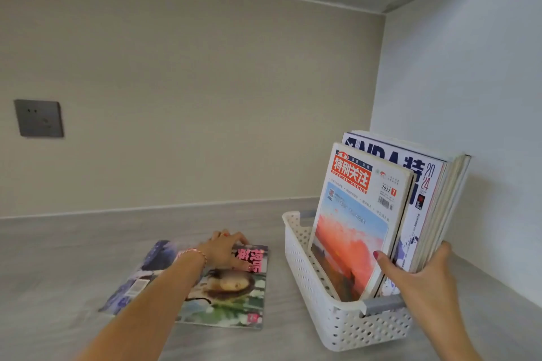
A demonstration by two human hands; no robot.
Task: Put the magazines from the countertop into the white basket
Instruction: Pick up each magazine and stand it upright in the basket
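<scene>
A grey socket (39, 118) sits on the back wall, far left of the basket (337, 322) and well above the countertop (58, 258). Left of the basket, two magazines lie flat on the countertop: a bluish one (137, 278) underneath, sticking out on the side away from the basket, and a portrait cover (231, 293) overlapping it on the side nearer the basket. The left hand (225, 249), with a pink bracelet (195, 253) at the wrist, rests on the far end of the portrait cover, fingers curled over its far edge and thumb pressed on the cover's pink title, so it grips that magazine; the magazine itself is flat on the pile. The white perforated basket stands on the countertop just right of the flat pair, its grey handle (381, 305) facing the person. Inside it several magazines stand upright, leaning toward the right wall: a red-titled issue (355, 228) with an orange sky picture in front, a blue-lettered one (416, 214) behind it, and more spines (448, 208) behind those. At the basket's right side the right hand (422, 275) clasps the near edge of this standing stack, thumb laid on the red-titled issue, the remaining fingers hidden behind the stack.
</scene>
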